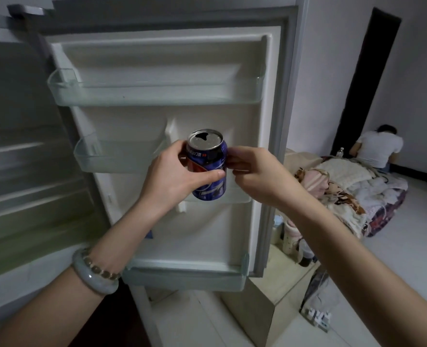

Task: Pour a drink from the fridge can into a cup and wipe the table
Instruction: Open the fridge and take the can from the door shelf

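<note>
- left hand point(176, 175) grasps the can point(207, 164) at frame centre: thumb across the front of the label, fingers wrapped round the back, out of sight
- right hand point(255, 175) sits on the can's right side, fingertips touching the wall at about mid height; a light pinch, not a full wrap, and the contact is partly hidden behind the can
- can is blue with a red and white logo, held in the air, tilted a little with its top leaning toward the camera
- can top is visible: silver lid, dark open mouth
- left wrist, lower left of frame, wears a pale jade-like bangle point(94, 276) and a beaded bracelet point(99, 267) just beside it
- behind the can: open fridge door point(232, 236), white inner liner, filling centre frame
- clear upper door shelf point(157, 93) across the top; smaller clear bin point(102, 156) at left centre, just left of the left hand; bottom door shelf point(187, 279) below the forearms
- fridge interior at far left is blurred, contents cannot be made out
- right of frame: pile of bedding point(350, 189) on the pale floor, another person point(375, 149) in a white top crouched by the wall beyond it
- dark doorway point(373, 71) in the upper right
</note>
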{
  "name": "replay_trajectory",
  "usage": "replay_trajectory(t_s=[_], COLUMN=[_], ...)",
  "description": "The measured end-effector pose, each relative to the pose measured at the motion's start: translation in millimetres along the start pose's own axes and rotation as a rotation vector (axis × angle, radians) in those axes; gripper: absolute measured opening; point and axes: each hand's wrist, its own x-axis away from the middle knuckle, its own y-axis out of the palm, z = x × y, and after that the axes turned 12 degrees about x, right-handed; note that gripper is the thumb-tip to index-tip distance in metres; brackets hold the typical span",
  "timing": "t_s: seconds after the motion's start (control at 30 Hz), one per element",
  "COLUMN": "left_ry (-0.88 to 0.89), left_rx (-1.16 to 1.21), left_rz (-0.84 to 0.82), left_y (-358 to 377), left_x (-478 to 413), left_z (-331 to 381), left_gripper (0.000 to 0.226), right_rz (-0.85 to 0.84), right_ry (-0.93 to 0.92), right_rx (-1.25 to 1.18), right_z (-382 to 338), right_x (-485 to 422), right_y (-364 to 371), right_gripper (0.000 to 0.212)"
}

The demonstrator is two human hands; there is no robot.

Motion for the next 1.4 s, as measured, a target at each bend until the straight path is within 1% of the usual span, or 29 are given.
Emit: replay_trajectory(t_s=[0.03,0.07,0.17,0.27,0.43,0.5,0.63,0.83,1.1,1.23,1.4], left_ry=[-0.004,-0.009,-0.024,-0.054,-0.116,-0.145,-0.199,-0.252,-0.312,-0.323,-0.333], left_rx=[-0.008,-0.014,-0.028,-0.035,-0.020,-0.025,-0.063,-0.089,-0.098,-0.091,-0.100], left_rz=[-0.006,-0.014,-0.045,-0.060,-0.075,-0.067,-0.033,0.059,0.180,0.239,0.288], left_y=[-2,-4,-7,-6,-2,2,13,44,112,143,168], left_x=[7,14,35,55,84,96,114,137,165,177,187], left_z=[-2,-4,-13,-23,-40,-47,-54,-42,-11,6,21], left_gripper=[0.065,0.062,0.062,0.063,0.059,0.062,0.077,0.075,0.081,0.075,0.075], right_rz=[-0.006,-0.013,-0.022,-0.014,-0.062,-0.085,-0.130,-0.214,-0.296,-0.323,-0.359], right_ry=[0.007,0.005,0.020,0.050,0.091,0.093,0.093,0.031,-0.069,-0.112,-0.133], right_rx=[-0.007,-0.021,-0.065,-0.102,-0.184,-0.207,-0.250,-0.322,-0.365,-0.386,-0.407], right_z=[0,1,5,14,31,38,54,87,139,157,174], right_x=[7,15,37,53,76,84,94,107,127,137,143], right_y=[4,8,23,40,62,70,78,68,24,0,-19], right_gripper=[0.060,0.059,0.069,0.072,0.077,0.078,0.078,0.080,0.077,0.076,0.069])
